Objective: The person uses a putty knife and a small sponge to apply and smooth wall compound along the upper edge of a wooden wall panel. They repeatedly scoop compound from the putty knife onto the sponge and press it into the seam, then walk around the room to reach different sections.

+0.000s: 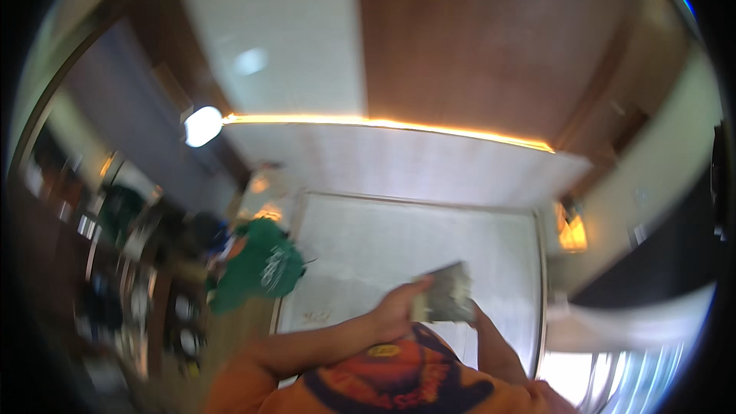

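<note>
In front of my chest I hold a small grey, roughly rectangular piece (447, 295) with pale, uneven edges. Motion blur keeps me from telling its kind. My left hand (396, 311) is closed on its left side, with the thumb along the near-facing edge. At its right side is my right hand (476, 313), mostly hidden behind the piece, so its fingers do not show. Beneath both hands spreads a large pale flat surface (360, 253) with a thin raised border.
To the left a person in a green shirt (268, 264) stands beside the pale surface. A glowing light strip (383, 123) runs along a panelled wall. Blurred shelves or cluttered goods (146, 284) fill the far left. A lit wall lamp (571, 231) and a dark panel (652, 253) are right.
</note>
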The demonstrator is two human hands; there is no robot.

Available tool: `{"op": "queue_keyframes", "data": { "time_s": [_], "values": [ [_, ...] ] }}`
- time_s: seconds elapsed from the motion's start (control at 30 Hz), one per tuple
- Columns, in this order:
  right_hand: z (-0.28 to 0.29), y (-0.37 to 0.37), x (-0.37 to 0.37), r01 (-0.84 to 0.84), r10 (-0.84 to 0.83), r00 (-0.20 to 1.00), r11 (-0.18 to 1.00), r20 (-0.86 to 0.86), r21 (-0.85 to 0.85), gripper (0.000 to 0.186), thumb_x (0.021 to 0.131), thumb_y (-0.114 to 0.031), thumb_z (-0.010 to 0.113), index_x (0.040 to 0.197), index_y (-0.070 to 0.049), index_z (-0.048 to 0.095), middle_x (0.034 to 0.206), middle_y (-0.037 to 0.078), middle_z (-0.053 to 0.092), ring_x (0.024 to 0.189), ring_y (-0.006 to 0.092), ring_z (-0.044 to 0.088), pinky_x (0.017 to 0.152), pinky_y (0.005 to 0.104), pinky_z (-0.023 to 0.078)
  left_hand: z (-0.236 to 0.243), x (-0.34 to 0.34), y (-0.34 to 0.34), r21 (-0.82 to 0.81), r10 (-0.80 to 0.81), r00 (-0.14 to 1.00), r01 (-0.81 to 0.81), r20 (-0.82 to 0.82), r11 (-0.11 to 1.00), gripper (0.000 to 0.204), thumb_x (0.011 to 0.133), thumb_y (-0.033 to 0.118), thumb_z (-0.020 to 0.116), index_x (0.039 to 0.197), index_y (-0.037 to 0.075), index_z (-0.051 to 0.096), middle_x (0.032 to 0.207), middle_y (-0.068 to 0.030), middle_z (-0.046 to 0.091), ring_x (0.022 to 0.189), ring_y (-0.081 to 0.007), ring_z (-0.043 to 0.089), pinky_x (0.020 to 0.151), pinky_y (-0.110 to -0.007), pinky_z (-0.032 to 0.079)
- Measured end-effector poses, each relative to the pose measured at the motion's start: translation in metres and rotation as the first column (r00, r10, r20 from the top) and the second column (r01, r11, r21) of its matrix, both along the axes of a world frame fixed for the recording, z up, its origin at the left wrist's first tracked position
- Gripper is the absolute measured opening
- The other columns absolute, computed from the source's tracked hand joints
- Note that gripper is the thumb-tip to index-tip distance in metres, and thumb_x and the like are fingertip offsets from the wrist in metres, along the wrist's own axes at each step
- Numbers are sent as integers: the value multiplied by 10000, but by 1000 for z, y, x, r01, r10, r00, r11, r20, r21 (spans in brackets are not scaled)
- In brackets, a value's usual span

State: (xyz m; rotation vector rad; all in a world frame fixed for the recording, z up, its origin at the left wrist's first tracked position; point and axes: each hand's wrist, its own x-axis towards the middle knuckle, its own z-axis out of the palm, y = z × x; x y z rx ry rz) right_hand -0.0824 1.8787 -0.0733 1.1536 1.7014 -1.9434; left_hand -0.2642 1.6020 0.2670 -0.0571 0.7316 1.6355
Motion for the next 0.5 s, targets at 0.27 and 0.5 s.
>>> {"op": "queue_keyframes", "data": {
  "time_s": [0.27,0.5],
  "values": [
    [9,-87,108,-134,143,976,989,165,-69,130,838,-94,802,929,-12,756,803,93,757,657,140,700,594,290,589,1,51,-81,-81,153,987,-149,50,986,424,1088,395,465,1368,95,568,1269,-93,679,1158,-280,657,996,-486,496],
    [7,-139,208,-195,190,924,981,332,-19,248,921,-279,752,970,-37,775,794,107,762,594,164,684,538,309,566,4,105,-112,-129,161,978,-145,131,981,404,1071,433,490,1319,140,619,1207,-41,712,1049,-240,698,815,-416,557]
  ]
}}
